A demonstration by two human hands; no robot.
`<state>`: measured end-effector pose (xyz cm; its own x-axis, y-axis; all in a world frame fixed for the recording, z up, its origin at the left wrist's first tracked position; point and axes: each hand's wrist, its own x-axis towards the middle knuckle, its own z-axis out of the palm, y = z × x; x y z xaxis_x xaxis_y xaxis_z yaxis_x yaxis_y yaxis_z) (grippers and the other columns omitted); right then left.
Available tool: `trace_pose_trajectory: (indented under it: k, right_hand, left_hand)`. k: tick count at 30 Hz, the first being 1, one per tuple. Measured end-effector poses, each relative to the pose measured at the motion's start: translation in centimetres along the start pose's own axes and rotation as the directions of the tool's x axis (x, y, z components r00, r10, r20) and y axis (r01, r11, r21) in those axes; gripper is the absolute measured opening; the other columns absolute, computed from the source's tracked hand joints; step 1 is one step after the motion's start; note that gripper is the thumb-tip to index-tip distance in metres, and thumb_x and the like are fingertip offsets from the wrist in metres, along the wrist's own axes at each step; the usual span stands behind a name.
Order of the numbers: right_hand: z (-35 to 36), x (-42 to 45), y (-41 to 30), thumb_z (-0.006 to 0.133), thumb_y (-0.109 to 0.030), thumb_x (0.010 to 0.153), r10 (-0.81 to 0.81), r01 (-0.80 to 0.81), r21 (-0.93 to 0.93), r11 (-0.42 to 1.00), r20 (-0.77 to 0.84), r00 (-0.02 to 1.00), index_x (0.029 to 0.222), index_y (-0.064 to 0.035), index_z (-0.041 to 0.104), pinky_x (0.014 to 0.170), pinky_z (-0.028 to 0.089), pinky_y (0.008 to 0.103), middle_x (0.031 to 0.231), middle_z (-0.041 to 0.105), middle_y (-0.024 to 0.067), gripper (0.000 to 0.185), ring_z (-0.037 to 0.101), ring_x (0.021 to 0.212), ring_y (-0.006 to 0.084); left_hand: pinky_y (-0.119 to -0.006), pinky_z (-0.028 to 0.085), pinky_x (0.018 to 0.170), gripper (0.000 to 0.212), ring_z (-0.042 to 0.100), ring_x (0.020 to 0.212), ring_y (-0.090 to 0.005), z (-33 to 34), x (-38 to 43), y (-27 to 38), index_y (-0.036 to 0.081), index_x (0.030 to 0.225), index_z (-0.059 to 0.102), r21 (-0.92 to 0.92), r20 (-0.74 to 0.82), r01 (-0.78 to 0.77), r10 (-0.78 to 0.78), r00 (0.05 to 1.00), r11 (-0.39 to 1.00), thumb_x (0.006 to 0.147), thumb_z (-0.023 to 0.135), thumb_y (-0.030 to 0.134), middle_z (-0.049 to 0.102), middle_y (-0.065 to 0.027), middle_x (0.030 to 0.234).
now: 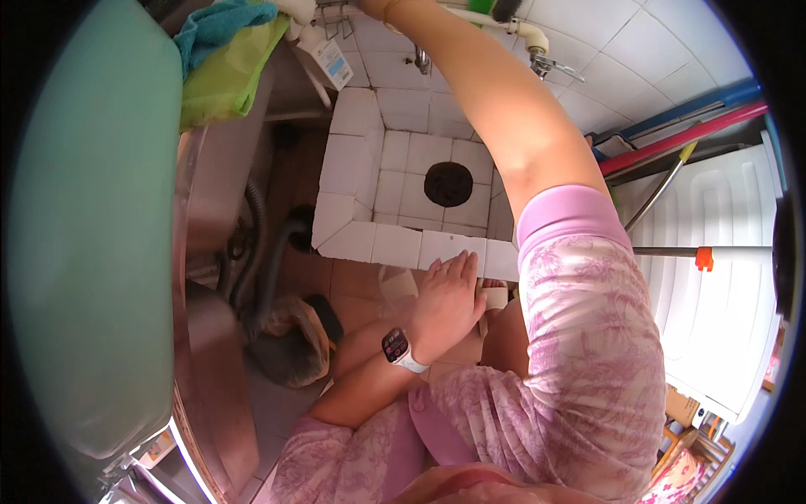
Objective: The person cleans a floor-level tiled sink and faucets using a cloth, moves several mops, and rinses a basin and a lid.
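Observation:
My left hand point(444, 302), with a smartwatch point(398, 348) on its wrist, rests palm down near the front rim of a low white-tiled basin point(397, 242). It holds nothing that I can see. My right arm reaches up across the view; its hand point(371, 5) is mostly cut off by the top edge near a wire rack, so what it touches is hidden. A round dark drain point(448, 184) lies in the basin floor. A metal faucet point(422, 61) projects from the tiled wall above, and a lever valve point(557, 66) sits on a cream pipe to its right.
Blue and green cloths point(233, 82) hang at upper left by a white bottle point(327, 60). Grey hoses point(277, 264) and a lined waste bin point(296, 343) stand below the sink at left. Mop handles point(680, 142) lean at right against a white ridged panel point(705, 302).

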<state>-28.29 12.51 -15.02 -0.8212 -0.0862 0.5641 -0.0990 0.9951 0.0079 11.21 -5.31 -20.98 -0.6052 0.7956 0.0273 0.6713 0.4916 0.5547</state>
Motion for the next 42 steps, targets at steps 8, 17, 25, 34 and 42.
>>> trace_pose_trajectory:
  k: [8, 17, 25, 34, 42]
  right_hand:
    - [-8.9, -1.4, -1.0, 0.041, -0.015, 0.081, -0.512, 0.309, -0.574, 0.758, -0.230, 0.828, 0.111, 0.0012, 0.052, 0.098, 0.030, 0.0377, 0.126, 0.043, 0.0174, 0.036, 0.034, 0.120, 0.0315]
    - [-2.6, -0.1, -3.0, 0.044, -0.023, 0.079, -0.482, 0.403, -0.503, 0.764, -0.030, 0.876, 0.110, 0.0025, 0.055, 0.102, 0.022, 0.0435, 0.126, 0.043, 0.0148, 0.042, 0.033, 0.120, 0.0311]
    - [-6.3, 0.9, -1.1, 0.046, -0.020, 0.076, -0.527, 0.393, -0.472, 0.789, -0.191, 0.828, 0.103, -0.0001, 0.059, 0.099, 0.028, 0.0415, 0.117, 0.051, 0.0108, 0.036, 0.035, 0.117, 0.0321]
    - [-6.4, 0.4, -0.2, 0.044, -0.017, 0.078, -0.471, 0.383, -0.386, 0.839, -0.166, 0.866, 0.099, -0.0058, 0.060, 0.093, 0.032, 0.0377, 0.113, 0.052, 0.0066, 0.029, 0.041, 0.109, 0.0254]
    - [-7.7, 0.1, -0.3, 0.045, -0.014, 0.078, -0.096, 0.090, -0.041, 0.995, -0.177, 0.979, 0.087, -0.0038, 0.058, 0.079, 0.042, 0.0397, 0.098, 0.054, 0.0158, 0.019, 0.051, 0.089, 0.0291]
  left_hand:
    - [-0.043, 0.033, 0.095, 0.051, 0.047, 0.105, -0.0325, 0.0, -0.5, 0.3, -0.007, 0.118, 0.038, 0.004, 0.022, 0.004, -0.004, 1.000, 1.000, 0.080, 0.052, 0.024, 0.047, -0.0207, 0.117]
    - [-0.041, 0.032, 0.097, 0.051, 0.048, 0.106, -0.0301, 0.0, 0.1, 0.2, -0.008, 0.117, 0.039, -0.016, 0.080, 0.012, -0.011, 0.997, 1.000, 0.080, 0.049, 0.024, 0.046, -0.0205, 0.119]
    - [-0.041, 0.032, 0.095, 0.053, 0.046, 0.107, -0.0318, -0.1, -0.2, 0.3, -0.009, 0.119, 0.036, -0.032, 0.020, -0.009, 0.009, 1.000, 0.999, 0.079, 0.054, 0.022, 0.047, -0.0221, 0.116]
    - [-0.041, 0.032, 0.095, 0.053, 0.045, 0.107, -0.0319, -0.1, 0.0, 0.4, -0.009, 0.118, 0.036, -0.054, 0.013, -0.020, 0.021, 1.000, 0.998, 0.079, 0.054, 0.021, 0.046, -0.0223, 0.116]
    - [-0.041, 0.032, 0.095, 0.053, 0.045, 0.107, -0.0317, -0.1, 0.0, 0.3, -0.010, 0.117, 0.037, -0.041, 0.009, -0.013, 0.014, 1.000, 0.999, 0.078, 0.055, 0.021, 0.047, -0.0225, 0.115]
